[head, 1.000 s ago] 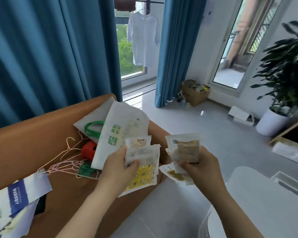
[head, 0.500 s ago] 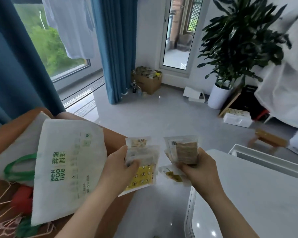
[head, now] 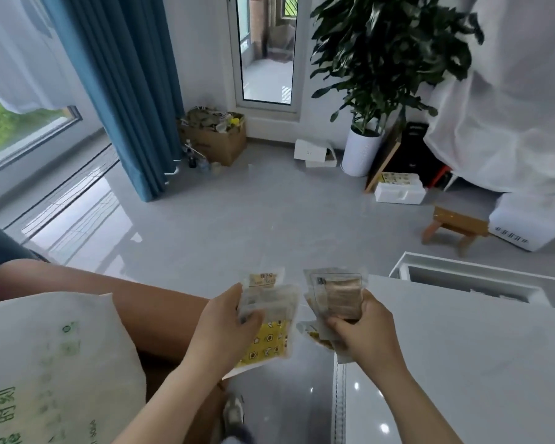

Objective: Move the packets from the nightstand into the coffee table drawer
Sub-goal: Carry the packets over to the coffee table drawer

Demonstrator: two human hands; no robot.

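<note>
- You hold every one of the packets point(head: 265, 302) up in the air, split between your two hands, above the gap between the brown top point(head: 161, 312) and the white counter point(head: 468, 363).
- Your left hand point(head: 225, 328) grips a fanned stack. The thumb is pressed across the front and the fingers are curled behind.
- A yellow packet point(head: 269, 342) with a star print lies lowest in that stack, with clear ones overlapping above it.
- Your right hand point(head: 362, 334) pinches a second stack over the counter's left edge. The thumb lies on the front and a brown packet point(head: 342, 298) faces you.
- A small packet point(head: 313, 334) juts out below that stack, toward your left hand.
- The two stacks are near each other but do not touch.
- The drawer point(head: 474, 272) stands open past the counter's far edge, well apart from both hands. You cannot tell what is inside it.
- A white bag point(head: 55, 357) with green print lies on the brown top at your left.
- A shoe point(head: 234, 411) shows on the grey floor point(head: 253, 219) between your arms.
- Farther off, a wooden stool point(head: 455, 224) stands beyond the drawer.
- A potted plant point(head: 388, 59), a cardboard box point(head: 218, 139) and a blue curtain point(head: 125, 91) stand along the far wall.
- A white sheet point(head: 510, 97) hangs at the right.
</note>
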